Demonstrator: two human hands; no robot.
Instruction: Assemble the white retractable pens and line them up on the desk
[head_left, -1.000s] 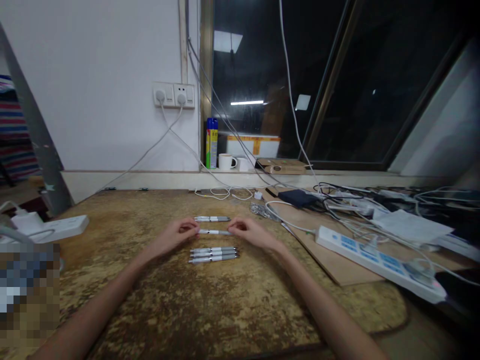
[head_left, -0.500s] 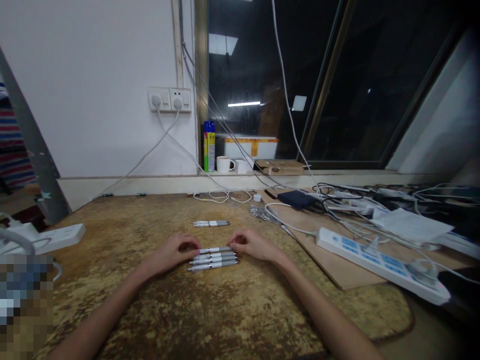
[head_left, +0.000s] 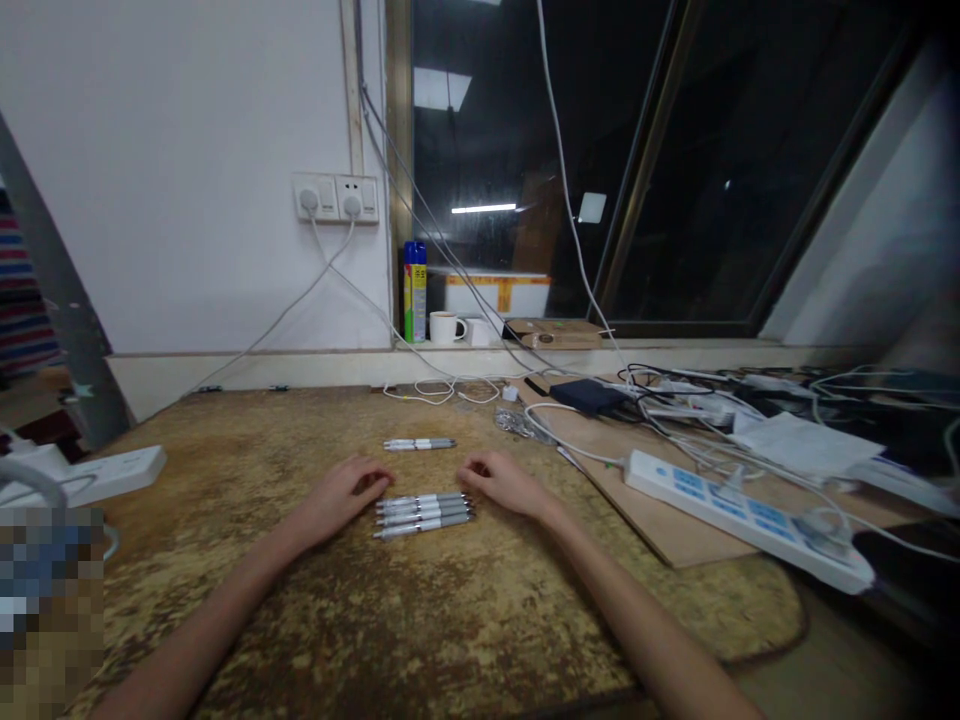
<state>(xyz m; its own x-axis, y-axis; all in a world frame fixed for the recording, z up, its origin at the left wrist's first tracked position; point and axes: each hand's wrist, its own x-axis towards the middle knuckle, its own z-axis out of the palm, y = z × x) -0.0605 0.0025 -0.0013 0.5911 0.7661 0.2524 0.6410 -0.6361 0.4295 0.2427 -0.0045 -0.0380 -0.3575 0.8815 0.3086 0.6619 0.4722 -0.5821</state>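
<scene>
Several white-and-grey pens [head_left: 424,518] lie side by side on the worn wooden table [head_left: 360,630], roughly parallel to the window wall. My left hand [head_left: 349,497] rests just off their left ends, fingers curved and thumb a little apart, with nothing in it. By the right ends is my right hand [head_left: 504,484], its fingers bent and loosely parted, also holding nothing. Farther back, a smaller set of similar pens [head_left: 420,444] lies close together; neither hand touches it.
To the right, a white power strip [head_left: 742,515] lies on a brown board [head_left: 652,520] among tangled cables. Another power strip [head_left: 124,472] sits at the left edge. A mug [head_left: 444,327] and a spray can [head_left: 415,295] stand on the sill.
Both hands have let go of the rearmost pen in the near row and drawn slightly away from its ends. That pen now lies closer against the others.
</scene>
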